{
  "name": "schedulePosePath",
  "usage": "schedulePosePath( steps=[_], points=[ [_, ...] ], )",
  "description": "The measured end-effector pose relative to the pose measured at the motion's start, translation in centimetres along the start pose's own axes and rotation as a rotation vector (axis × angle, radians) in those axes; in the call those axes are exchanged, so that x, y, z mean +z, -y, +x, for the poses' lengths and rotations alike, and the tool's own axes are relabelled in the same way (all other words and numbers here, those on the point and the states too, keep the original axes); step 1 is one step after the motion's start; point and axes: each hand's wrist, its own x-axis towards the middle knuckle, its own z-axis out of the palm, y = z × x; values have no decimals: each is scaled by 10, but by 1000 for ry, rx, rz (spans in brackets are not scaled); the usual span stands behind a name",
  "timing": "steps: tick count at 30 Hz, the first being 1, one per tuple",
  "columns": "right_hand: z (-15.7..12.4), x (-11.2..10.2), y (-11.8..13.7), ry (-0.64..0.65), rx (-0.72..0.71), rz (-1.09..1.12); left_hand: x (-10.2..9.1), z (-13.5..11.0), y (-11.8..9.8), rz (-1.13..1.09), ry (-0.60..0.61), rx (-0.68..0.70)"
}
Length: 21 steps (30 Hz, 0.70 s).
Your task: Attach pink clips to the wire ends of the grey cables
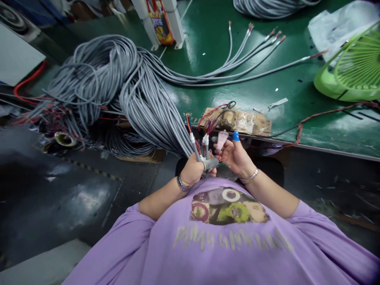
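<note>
My left hand (192, 170) is closed around the ends of several grey cables (198, 150), in front of my body. White bands wrap these ends, and thin coloured wires (209, 126) fan out above them. A grey cover sits on the left thumb. Just to the right, my right hand (239, 158) has its thumb and fingers apart. Its thumb wears a blue fingertip cover (236, 135), and a finger wears a pale pink one (222, 140). Red and green wires (221, 162) lie beside its lower fingers; whether they touch is unclear.
A big bundle of grey cable (107, 75) covers the bench's left side and drapes over its edge. A worn wooden block (249, 122) lies at the front edge. On the right are a green fan (353, 71) and plastic bag (335, 27). A white bracket (145, 23) stands behind.
</note>
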Motion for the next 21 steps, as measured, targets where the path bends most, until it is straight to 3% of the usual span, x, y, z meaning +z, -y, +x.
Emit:
schedulePosePath(
  steps=[5, 14, 19, 21],
  points=[
    [3, 2, 3, 13, -27, -35, 1, -6, 2, -40, -91, 43],
    [8, 0, -8, -64, -266, -89, 8, 4, 3, -69, -119, 75],
    [11, 2, -9, 65, -39, -48, 7, 8, 10, -58, -122, 105],
    [13, 3, -7, 66, -19, 7, 6, 8, 12, -45, -125, 115]
  ],
)
